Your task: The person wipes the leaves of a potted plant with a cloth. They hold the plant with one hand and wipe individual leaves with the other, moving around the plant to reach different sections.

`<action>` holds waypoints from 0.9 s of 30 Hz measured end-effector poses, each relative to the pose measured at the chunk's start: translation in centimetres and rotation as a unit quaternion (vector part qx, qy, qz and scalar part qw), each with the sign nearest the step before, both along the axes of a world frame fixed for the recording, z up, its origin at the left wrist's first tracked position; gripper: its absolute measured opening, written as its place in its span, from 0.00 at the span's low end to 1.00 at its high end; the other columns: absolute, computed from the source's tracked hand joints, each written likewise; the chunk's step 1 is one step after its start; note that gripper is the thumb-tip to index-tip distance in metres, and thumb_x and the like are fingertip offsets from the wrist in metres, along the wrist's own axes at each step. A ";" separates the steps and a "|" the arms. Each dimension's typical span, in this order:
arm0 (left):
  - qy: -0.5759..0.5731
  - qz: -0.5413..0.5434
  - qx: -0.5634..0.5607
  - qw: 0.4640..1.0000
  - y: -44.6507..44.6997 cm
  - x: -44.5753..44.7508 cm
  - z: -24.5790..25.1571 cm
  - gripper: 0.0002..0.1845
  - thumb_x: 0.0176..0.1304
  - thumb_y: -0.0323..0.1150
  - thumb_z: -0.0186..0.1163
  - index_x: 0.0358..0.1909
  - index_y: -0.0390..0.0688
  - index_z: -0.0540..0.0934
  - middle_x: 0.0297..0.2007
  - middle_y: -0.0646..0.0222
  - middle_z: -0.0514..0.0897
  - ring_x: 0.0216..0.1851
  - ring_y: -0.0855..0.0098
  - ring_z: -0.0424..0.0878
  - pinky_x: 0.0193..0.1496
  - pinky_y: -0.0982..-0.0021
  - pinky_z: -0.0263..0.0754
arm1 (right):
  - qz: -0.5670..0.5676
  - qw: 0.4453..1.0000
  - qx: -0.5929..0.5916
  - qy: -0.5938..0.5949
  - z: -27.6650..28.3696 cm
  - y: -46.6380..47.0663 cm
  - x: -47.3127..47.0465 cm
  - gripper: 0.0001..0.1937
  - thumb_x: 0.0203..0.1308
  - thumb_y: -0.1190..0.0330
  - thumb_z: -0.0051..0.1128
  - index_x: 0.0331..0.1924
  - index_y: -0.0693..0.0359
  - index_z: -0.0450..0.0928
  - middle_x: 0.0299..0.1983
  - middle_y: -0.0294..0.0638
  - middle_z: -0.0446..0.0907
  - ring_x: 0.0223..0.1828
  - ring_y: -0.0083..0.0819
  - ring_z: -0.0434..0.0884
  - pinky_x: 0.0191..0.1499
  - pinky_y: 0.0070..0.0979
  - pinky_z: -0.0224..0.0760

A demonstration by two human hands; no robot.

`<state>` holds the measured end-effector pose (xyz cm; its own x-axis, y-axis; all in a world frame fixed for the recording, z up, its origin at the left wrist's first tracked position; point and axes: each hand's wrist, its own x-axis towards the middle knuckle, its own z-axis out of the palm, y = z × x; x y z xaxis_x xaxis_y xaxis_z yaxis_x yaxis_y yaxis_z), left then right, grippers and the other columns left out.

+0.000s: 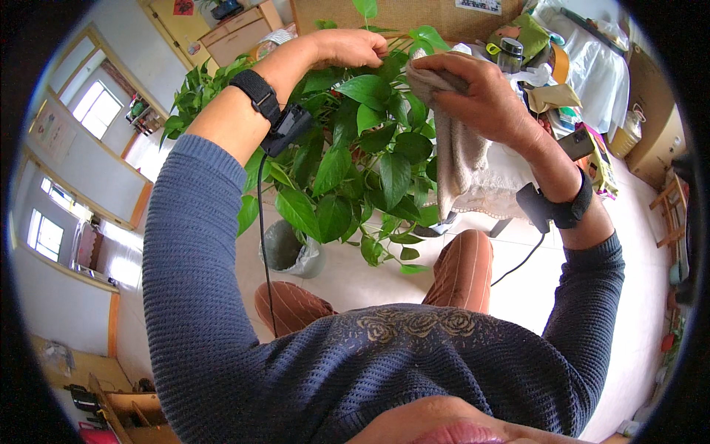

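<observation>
A large pothos plant [360, 144] with broad, glossy green leaves spreads in front of me, its trailing vines hanging toward the floor. At its upper side is my left hand [355, 49], fingers curled in among the stems; whether they pinch a stem or leaf is hidden. My right hand [471, 91] grips a beige-grey cloth [457, 150] at the plant's right side. The cloth's bunched top lies close to an upright leaf [430, 38], and its long end hangs down. Both wrists wear black straps with small devices and cables.
Below the plant stands a grey waste bin [294, 252] with a plastic liner. To the right, a lace-edged tablecloth [505, 172] carries a dark-lidded jar [509, 55], packets and a phone [577, 144]. A cardboard box [649, 133] and an oil jug [628, 133] stand farther right.
</observation>
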<state>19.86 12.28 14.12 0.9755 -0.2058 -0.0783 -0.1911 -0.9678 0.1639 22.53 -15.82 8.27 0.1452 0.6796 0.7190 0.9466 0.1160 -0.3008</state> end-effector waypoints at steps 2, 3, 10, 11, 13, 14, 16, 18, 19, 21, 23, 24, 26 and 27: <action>-0.004 0.010 -0.017 1.000 0.3 -0.1 -0.2 0.14 0.63 0.32 0.58 0.48 0.37 0.78 0.36 0.74 0.79 0.39 0.78 0.74 0.44 0.71 0.71 | -0.005 1.000 0.004 -0.025 0.2 0.2 -0.2 0.22 0.54 0.74 0.57 0.56 0.63 0.79 0.44 0.51 0.83 0.45 0.41 0.85 0.52 0.32 0.77; -0.003 0.024 -0.064 0.998 0.4 -0.2 -0.3 0.13 0.65 0.32 0.57 0.48 0.38 0.78 0.36 0.75 0.79 0.39 0.78 0.74 0.44 0.72 0.71 | -0.004 0.999 0.002 -0.041 0.3 0.3 -0.2 0.22 0.54 0.75 0.57 0.56 0.63 0.79 0.46 0.50 0.83 0.46 0.41 0.85 0.53 0.32 0.77; 0.020 0.130 -0.316 0.940 0.9 0.6 -0.9 0.22 0.74 0.50 0.51 0.44 0.41 0.83 0.35 0.72 0.82 0.34 0.76 0.73 0.43 0.70 0.70 | -0.023 0.982 0.040 -0.181 1.0 2.9 -0.3 0.25 0.50 0.77 0.57 0.57 0.64 0.77 0.52 0.53 0.79 0.51 0.53 0.81 0.54 0.40 0.76; 0.000 0.136 -0.345 0.928 1.0 0.7 -0.9 0.26 0.74 0.55 0.50 0.42 0.42 0.84 0.33 0.71 0.84 0.31 0.74 0.72 0.39 0.69 0.70 | -0.008 0.983 0.036 -0.182 0.9 3.3 -0.4 0.25 0.49 0.78 0.57 0.57 0.64 0.77 0.52 0.52 0.79 0.52 0.53 0.81 0.55 0.40 0.76; 0.018 0.160 -0.386 0.908 0.6 1.3 -0.9 0.38 0.72 0.66 0.43 0.44 0.39 0.84 0.35 0.67 0.85 0.29 0.74 0.70 0.37 0.72 0.68 | 0.008 0.981 0.027 -0.191 0.7 3.9 -0.6 0.25 0.49 0.79 0.57 0.57 0.64 0.77 0.53 0.52 0.78 0.53 0.53 0.81 0.56 0.40 0.76; 0.018 0.173 -0.365 0.914 0.6 1.3 -0.9 0.38 0.72 0.67 0.43 0.46 0.39 0.84 0.36 0.66 0.85 0.30 0.73 0.72 0.38 0.72 0.70 | 0.005 0.981 0.028 -0.194 0.8 4.4 -0.6 0.26 0.48 0.80 0.57 0.57 0.64 0.77 0.53 0.52 0.78 0.52 0.52 0.81 0.56 0.40 0.76; 0.031 0.182 -0.376 0.908 0.5 1.0 -0.9 0.40 0.71 0.68 0.42 0.48 0.38 0.83 0.38 0.63 0.86 0.34 0.72 0.75 0.43 0.71 0.72 | 0.015 0.979 0.010 -0.201 0.8 4.9 -0.4 0.26 0.48 0.80 0.58 0.56 0.63 0.78 0.53 0.50 0.79 0.52 0.51 0.81 0.56 0.39 0.76; 0.063 0.173 -0.434 0.882 0.3 0.6 -1.1 0.42 0.70 0.70 0.42 0.51 0.36 0.82 0.41 0.61 0.86 0.40 0.71 0.79 0.49 0.70 0.74 | 0.025 0.975 0.001 -0.222 0.7 5.4 -0.1 0.22 0.50 0.78 0.57 0.54 0.62 0.79 0.53 0.48 0.79 0.51 0.50 0.81 0.55 0.39 0.77; 0.040 0.169 -0.423 0.889 0.2 0.5 -1.1 0.43 0.70 0.70 0.42 0.52 0.35 0.81 0.43 0.60 0.86 0.42 0.70 0.79 0.51 0.69 0.74 | 0.029 0.971 0.002 -0.239 0.7 5.8 0.0 0.19 0.52 0.76 0.56 0.51 0.61 0.80 0.52 0.46 0.80 0.49 0.49 0.82 0.54 0.39 0.77; -0.007 0.157 -0.401 0.903 -0.2 0.7 -1.1 0.45 0.70 0.70 0.42 0.54 0.33 0.80 0.45 0.58 0.85 0.46 0.68 0.81 0.55 0.67 0.75 | 0.008 0.962 -0.016 -0.271 0.5 6.2 0.4 0.15 0.55 0.74 0.55 0.48 0.59 0.81 0.51 0.44 0.80 0.48 0.48 0.83 0.52 0.40 0.78; 0.035 0.134 -0.405 0.904 -0.3 0.7 -0.8 0.46 0.70 0.70 0.41 0.55 0.31 0.79 0.47 0.58 0.85 0.46 0.68 0.81 0.55 0.66 0.74 | -0.039 0.952 -0.052 -0.300 0.2 6.5 0.7 0.13 0.57 0.73 0.53 0.46 0.58 0.82 0.50 0.44 0.80 0.47 0.46 0.84 0.51 0.40 0.78; 0.055 0.123 -0.407 0.904 -0.2 0.6 -0.6 0.46 0.70 0.70 0.41 0.56 0.30 0.79 0.47 0.58 0.85 0.46 0.68 0.81 0.55 0.66 0.74 | -0.042 0.951 -0.050 -0.304 0.2 6.6 0.9 0.12 0.58 0.73 0.53 0.45 0.57 0.82 0.49 0.43 0.80 0.47 0.45 0.84 0.51 0.40 0.79; 0.050 0.131 -0.411 0.901 -0.2 0.5 -0.4 0.44 0.71 0.69 0.40 0.56 0.32 0.80 0.47 0.60 0.85 0.45 0.68 0.81 0.55 0.66 0.74 | -0.039 0.947 -0.029 -0.316 0.2 6.8 1.3 0.11 0.58 0.72 0.54 0.44 0.56 0.82 0.48 0.43 0.80 0.47 0.44 0.84 0.50 0.40 0.79; 0.049 0.135 -0.414 0.899 -0.1 0.4 -0.4 0.43 0.72 0.68 0.40 0.56 0.33 0.80 0.46 0.61 0.85 0.45 0.68 0.81 0.55 0.66 0.74 | -0.054 0.947 -0.037 -0.313 0.2 6.8 1.4 0.11 0.59 0.72 0.54 0.44 0.55 0.82 0.48 0.43 0.80 0.47 0.44 0.84 0.50 0.40 0.79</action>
<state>20.24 12.14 13.76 0.9954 0.0107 -0.0950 0.0869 -0.5157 0.8523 23.95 -9.02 8.52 -0.2225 0.7368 0.6385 0.9473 0.0087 0.3201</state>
